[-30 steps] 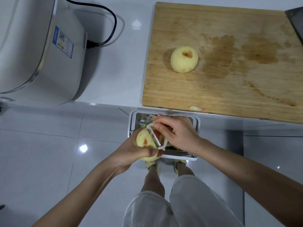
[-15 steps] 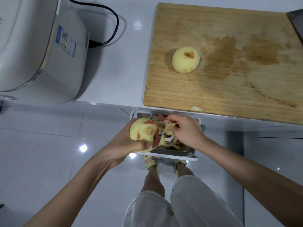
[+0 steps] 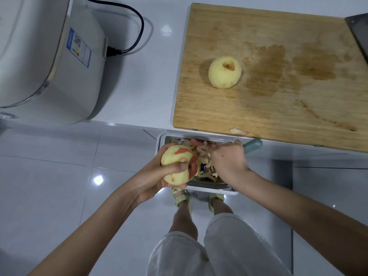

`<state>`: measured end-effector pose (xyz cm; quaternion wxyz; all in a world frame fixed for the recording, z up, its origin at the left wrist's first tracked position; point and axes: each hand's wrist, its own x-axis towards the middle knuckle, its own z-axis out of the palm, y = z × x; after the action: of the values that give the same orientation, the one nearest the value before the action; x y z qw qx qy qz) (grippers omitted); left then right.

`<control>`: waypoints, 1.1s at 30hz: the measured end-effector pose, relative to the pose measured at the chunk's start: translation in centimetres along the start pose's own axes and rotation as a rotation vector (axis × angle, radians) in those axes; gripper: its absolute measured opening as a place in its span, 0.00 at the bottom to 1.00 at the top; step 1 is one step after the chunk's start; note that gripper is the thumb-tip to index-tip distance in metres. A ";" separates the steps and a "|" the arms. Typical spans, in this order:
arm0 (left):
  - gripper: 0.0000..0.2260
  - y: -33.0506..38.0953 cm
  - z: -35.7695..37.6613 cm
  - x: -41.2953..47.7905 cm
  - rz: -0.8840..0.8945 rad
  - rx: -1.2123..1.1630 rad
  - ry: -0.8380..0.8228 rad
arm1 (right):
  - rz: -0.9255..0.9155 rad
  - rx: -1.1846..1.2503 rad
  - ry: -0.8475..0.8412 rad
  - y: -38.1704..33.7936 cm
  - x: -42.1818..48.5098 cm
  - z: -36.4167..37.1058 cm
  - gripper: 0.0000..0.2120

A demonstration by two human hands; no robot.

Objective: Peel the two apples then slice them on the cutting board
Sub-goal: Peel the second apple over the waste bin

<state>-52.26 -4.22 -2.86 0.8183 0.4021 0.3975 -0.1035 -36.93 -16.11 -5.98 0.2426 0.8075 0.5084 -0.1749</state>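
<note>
The left hand (image 3: 151,180) grips the half-peeled apple (image 3: 177,164) from below, thumb across its front, just off the worktop's (image 3: 139,76) near edge and over the left rim of the bin (image 3: 211,191). The right hand (image 3: 229,160) sits just beside it, fingers curled down among the peels; what it holds I cannot tell. The peeled apple (image 3: 225,72) lies on the board (image 3: 278,108), nearer its left edge.

Over the bin (image 3: 211,190), the right hand (image 3: 229,162) is blurred; what it holds cannot be told. A teal end (image 3: 253,145) pokes out beyond it, the rest hidden. At the bin's left, the left hand (image 3: 147,182) covers part of the apple (image 3: 173,156). Up-left, the appliance (image 3: 39,66) runs off 2 edges, its label (image 3: 78,47) unreadable. Up-right, the board (image 3: 278,108) and a dark object (image 3: 360,32) are cut by the right edge.
</note>
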 end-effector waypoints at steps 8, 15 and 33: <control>0.30 0.1 -0.1 0.1 0.006 0.183 0.099 | -0.008 -0.103 0.080 0.5 0.4 0.6 0.16; 0.35 0.1 -0.3 0.4 0.032 0.230 0.108 | -0.065 0.697 0.583 1.6 -0.5 -0.9 0.10; 0.29 0.9 0.6 0.2 0.135 0.376 0.025 | -0.433 0.896 0.900 0.2 0.2 -3.3 0.12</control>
<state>-51.35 -4.03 -2.25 0.7287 0.5751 0.3534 -0.1157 -36.57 -14.18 -3.35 -0.3923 0.7043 0.5887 -0.0599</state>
